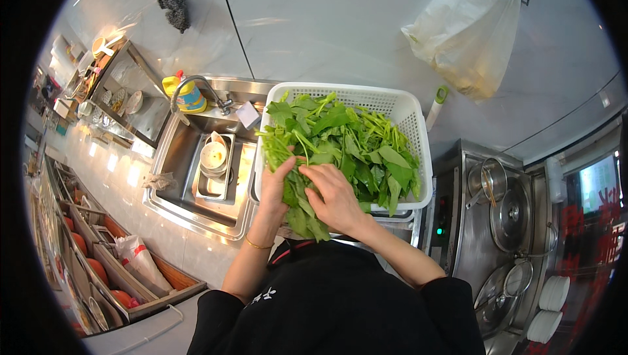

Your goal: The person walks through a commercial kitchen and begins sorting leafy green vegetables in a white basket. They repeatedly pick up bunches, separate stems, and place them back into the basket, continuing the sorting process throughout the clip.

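My left hand (275, 183) grips a bunch of leafy green vegetable stems (297, 198) over the near left rim of a white perforated plastic basket (425, 158). The stems of the bunch point up and left, and its leaves hang down towards my black shirt. Against the same bunch, the thumb and fingers of my right hand (333, 195) pinch at a stem; whether they hold it firmly is hard to see. More loose leafy greens (353, 134) fill the basket, with pale stems on the right side.
Left of the basket, a steel sink (171, 158) holds a metal pan with stacked bowls (214, 156). A faucet (223, 102) and a yellow jug (189, 95) stand behind it. On the right is a steel cooking counter (471, 237) with lidded pots. A plastic bag (471, 36) hangs on the wall.
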A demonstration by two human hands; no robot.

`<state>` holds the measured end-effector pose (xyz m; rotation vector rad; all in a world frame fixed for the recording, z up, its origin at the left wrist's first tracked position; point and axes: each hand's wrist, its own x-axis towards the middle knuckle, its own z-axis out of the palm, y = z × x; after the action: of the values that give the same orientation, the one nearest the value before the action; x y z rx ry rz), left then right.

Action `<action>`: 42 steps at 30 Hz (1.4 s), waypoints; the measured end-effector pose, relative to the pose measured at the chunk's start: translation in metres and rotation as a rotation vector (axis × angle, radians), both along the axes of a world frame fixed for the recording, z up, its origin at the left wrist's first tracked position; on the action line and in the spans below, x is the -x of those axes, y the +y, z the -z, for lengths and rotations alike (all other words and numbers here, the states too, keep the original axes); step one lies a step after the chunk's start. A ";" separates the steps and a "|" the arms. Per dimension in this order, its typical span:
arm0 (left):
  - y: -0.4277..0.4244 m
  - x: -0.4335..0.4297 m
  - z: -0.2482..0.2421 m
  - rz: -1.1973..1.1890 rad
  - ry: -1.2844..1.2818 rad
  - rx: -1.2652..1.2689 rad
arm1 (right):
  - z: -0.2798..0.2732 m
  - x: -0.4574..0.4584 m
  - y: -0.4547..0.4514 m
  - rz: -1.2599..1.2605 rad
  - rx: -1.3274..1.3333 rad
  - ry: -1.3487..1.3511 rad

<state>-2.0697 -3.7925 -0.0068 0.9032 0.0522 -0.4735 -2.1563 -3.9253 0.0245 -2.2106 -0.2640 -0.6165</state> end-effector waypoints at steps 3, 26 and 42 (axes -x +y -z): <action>0.013 -0.003 0.003 -0.026 -0.010 0.029 | 0.000 -0.003 -0.015 0.064 -0.067 0.053; 0.027 -0.002 0.006 0.024 0.014 0.040 | -0.017 0.037 -0.153 0.503 -0.413 0.085; -0.047 0.003 -0.015 0.214 -0.044 0.045 | -0.008 0.008 -0.021 0.165 0.278 -0.173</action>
<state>-2.0730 -3.8394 0.0083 0.8788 -0.0957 -0.6514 -2.1647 -3.9466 0.0326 -2.4653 -0.2707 -0.9103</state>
